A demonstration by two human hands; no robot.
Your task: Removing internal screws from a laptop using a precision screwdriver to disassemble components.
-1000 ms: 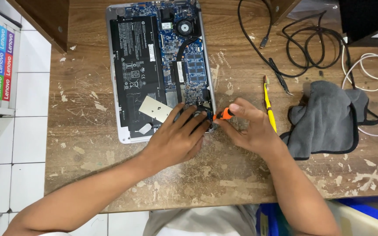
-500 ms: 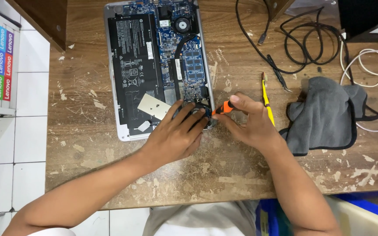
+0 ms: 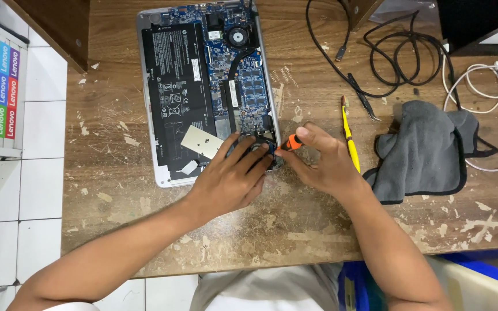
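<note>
Orange-handled screwdriver [image 3: 290, 143] lies nearly level, tip aimed left into the opened laptop's [image 3: 203, 86] near right corner, mid-tabletop [image 3: 116, 190]. Right hand [image 3: 318, 161] has its grip pinched on it; left hand [image 3: 231, 178] rests on the laptop, holding nothing.

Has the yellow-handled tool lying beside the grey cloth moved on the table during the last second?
No. The yellow-handled tool lies in the same spot on the worn wooden table, at the same gap from the grey cloth; only the camera view shifted slightly.
</note>
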